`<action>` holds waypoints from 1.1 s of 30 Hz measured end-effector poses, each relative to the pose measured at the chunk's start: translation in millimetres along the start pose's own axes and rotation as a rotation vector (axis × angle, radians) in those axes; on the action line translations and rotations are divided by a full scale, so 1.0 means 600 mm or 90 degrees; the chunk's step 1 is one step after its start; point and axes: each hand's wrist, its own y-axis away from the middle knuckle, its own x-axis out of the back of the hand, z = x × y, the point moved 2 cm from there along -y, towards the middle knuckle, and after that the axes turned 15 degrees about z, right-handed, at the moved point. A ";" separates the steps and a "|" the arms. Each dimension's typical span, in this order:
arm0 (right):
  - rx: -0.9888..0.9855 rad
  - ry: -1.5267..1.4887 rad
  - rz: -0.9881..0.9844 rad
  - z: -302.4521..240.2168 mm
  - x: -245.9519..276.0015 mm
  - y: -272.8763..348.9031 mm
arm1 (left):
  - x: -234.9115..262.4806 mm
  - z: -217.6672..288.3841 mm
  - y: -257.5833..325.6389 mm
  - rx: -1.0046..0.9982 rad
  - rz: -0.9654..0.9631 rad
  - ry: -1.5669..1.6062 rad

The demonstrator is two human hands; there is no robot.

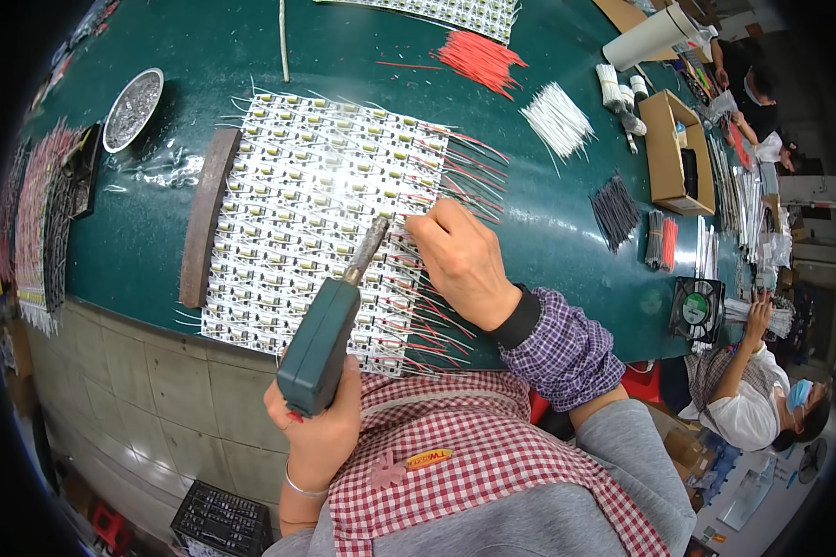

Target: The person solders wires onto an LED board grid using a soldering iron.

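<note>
My left hand is wrapped round the handle of a dark green soldering gun, whose metal tip points up and away over a panel of small white circuit boards. Rows of yellowish and black parts cover the panel, with thin white wires lying across it. Red, white and dark wires stick out along its right edge. There my right hand is closed in a pinch on what looks like a thin wire, its fingertips just right of the gun's tip. The pinched end is mostly hidden by the fingers.
A brown bar lies along the panel's left edge. Farther left stands a metal bowl. Bundles of red, white and black wires lie right, near a cardboard box and small fan. Co-workers sit at far right.
</note>
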 end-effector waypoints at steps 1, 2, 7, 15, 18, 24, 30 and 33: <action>-0.001 0.001 0.000 0.001 0.000 0.001 | 0.006 0.006 -0.002 0.000 -0.001 0.000; 0.001 0.002 0.000 0.003 0.000 0.001 | 0.013 0.015 -0.008 0.051 -0.057 -0.041; 0.004 0.001 -0.003 0.004 -0.001 0.004 | 0.039 0.024 -0.017 0.258 -0.116 -0.027; 0.013 0.009 0.015 0.001 0.000 0.003 | 0.073 0.022 -0.008 0.423 -0.015 0.190; 0.020 0.002 0.021 0.001 -0.002 0.002 | 0.089 0.018 0.006 0.410 0.006 0.172; 0.051 0.020 0.071 0.002 -0.001 0.001 | 0.125 0.014 0.032 0.362 0.002 0.097; 0.035 -0.076 0.102 -0.074 0.032 0.026 | 0.171 -0.018 0.076 0.311 0.004 0.002; -0.010 -0.159 0.038 -0.117 0.041 0.065 | 0.185 -0.013 0.088 0.289 -0.014 -0.047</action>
